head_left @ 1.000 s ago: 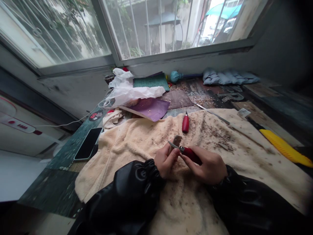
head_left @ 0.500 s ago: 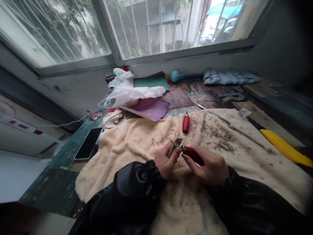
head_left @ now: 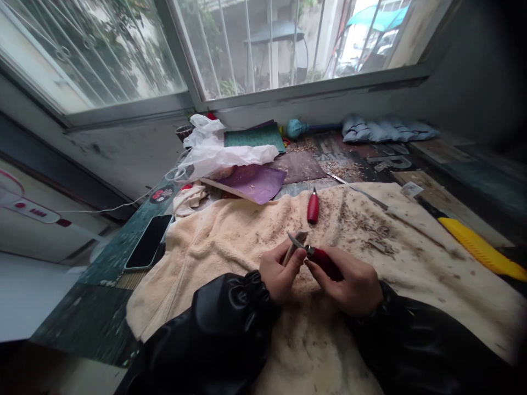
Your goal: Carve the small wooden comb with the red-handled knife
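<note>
1. We're seeing the left hand [head_left: 279,274] closing around a small wood piece [head_left: 289,253], thumb pressing along its side, the upper end sticking out past the fingers.
2. We're seeing the right hand [head_left: 354,280] wrapping round the red handle of a knife [head_left: 326,264], the blade pointing up and to the left.
3. The blade is crossing over the wood piece by the left thumb; we're not managing to tell whether the edge is biting in.
4. Both hands are working close together above a cream towel [head_left: 214,236], black sleeves [head_left: 230,323] covering the wrists.
5. Just beyond the hands we're noting a second red-handled tool [head_left: 313,209] lying on the towel, tip pointing at the window [head_left: 284,49].
6. Shavings [head_left: 381,233] are scattering across the towel, mostly right of that tool.
7. On the right, a long thin metal tool [head_left: 358,190] is lying partly on the towel, and a yellow handle [head_left: 480,247] is resting near the edge.
8. On the left we're marking a phone [head_left: 149,241] lying on the table [head_left: 90,307] beside the towel.
9. Behind, a white plastic bag [head_left: 234,155] is sitting near a purple sheet [head_left: 263,184].
</note>
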Demonstrator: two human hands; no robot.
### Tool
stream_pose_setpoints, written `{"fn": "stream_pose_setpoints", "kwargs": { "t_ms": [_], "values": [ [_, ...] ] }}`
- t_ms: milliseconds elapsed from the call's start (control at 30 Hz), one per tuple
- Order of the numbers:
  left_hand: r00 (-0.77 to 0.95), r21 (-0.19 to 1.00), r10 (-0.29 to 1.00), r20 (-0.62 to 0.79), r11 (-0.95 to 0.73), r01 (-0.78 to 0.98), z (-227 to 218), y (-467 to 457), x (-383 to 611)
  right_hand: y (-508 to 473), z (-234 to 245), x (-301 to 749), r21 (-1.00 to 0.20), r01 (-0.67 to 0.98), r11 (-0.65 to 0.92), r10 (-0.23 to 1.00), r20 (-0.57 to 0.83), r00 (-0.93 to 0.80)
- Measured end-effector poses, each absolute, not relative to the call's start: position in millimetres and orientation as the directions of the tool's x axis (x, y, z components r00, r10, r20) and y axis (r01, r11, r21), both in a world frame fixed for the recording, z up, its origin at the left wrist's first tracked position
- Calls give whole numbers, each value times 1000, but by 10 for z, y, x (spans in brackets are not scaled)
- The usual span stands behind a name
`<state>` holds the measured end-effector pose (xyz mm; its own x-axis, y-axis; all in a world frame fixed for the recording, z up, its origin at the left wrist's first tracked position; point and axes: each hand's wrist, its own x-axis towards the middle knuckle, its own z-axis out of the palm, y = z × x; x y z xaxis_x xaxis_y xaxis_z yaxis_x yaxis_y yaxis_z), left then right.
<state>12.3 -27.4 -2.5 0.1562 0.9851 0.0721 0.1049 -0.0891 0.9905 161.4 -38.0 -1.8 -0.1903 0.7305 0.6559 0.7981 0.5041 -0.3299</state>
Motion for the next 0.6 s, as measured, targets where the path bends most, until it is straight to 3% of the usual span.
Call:
{"fn": "stream_pose_setpoints", "kwargs": {
  "t_ms": [433, 600],
  "values": [
    [112, 999, 993, 47, -50, 19, -68, -311, 161, -411, -2, 1526, -404, 791, 460, 736, 672, -85],
    [185, 996, 982, 34, -17, -92, -77, -301, 173, -377, -24, 1572, -392, 776, 494, 736, 664, -132]
  ]
}}
